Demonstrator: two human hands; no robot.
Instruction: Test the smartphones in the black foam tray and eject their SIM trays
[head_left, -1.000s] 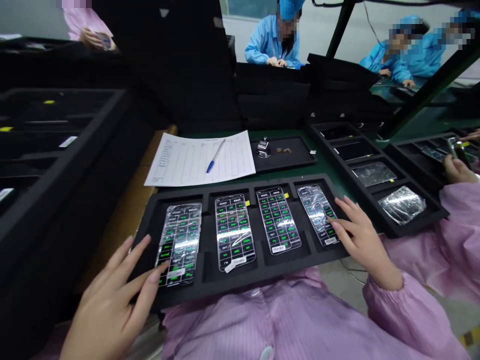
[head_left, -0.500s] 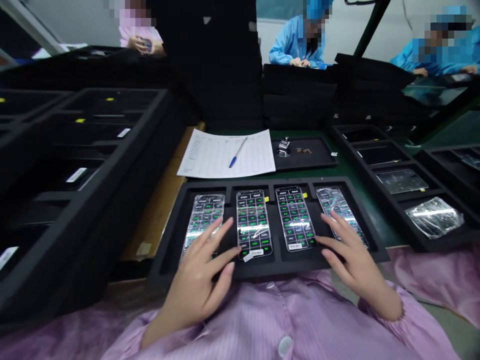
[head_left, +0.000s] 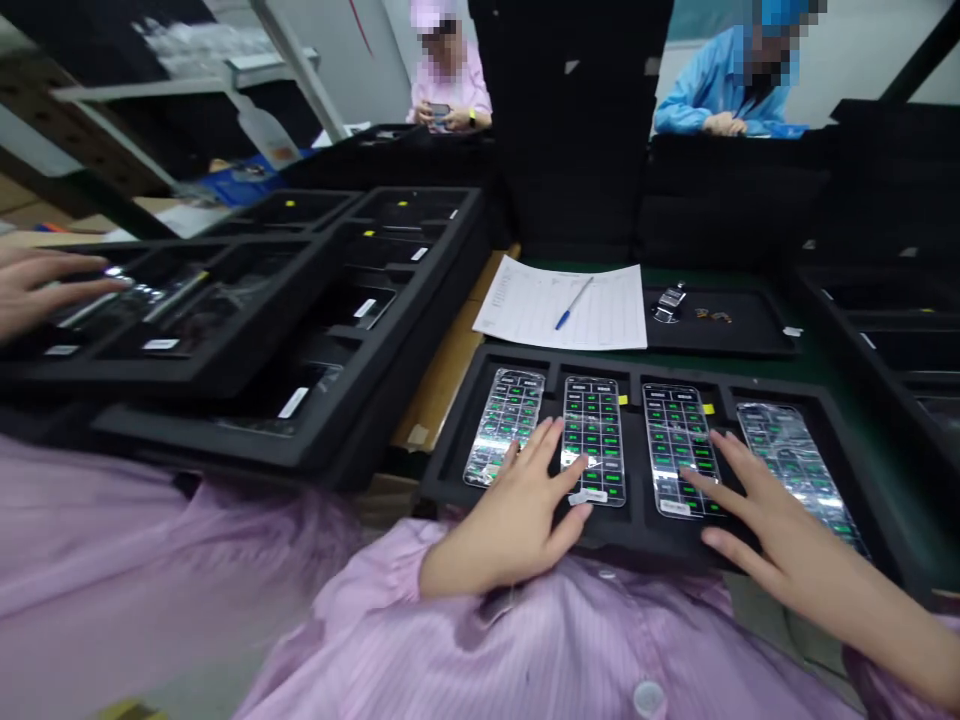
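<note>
A black foam tray [head_left: 450, 478] lies before me with several lit phones in slots, their screens showing green grids under clear film. My left hand [head_left: 517, 515] lies flat and open on the tray's near edge, fingers spread between the first phone [head_left: 504, 425] and the second phone [head_left: 594, 438]. My right hand [head_left: 757, 510] is open too, its fingertips touching the lower part of the third phone [head_left: 679, 447]. The fourth phone [head_left: 795, 470] lies just right of that hand. Neither hand holds anything.
A paper form [head_left: 566, 305] with a blue pen [head_left: 572, 304] lies behind the tray, beside a small black tray [head_left: 750, 335] with metal parts. Stacked black foam trays [head_left: 247, 300] fill the left. A co-worker's hand [head_left: 37, 285] reaches there. Other people work at the back.
The view has swung left. My left hand slid from the first phone to between the first and second; my right hand moved from the fourth phone to the third.
</note>
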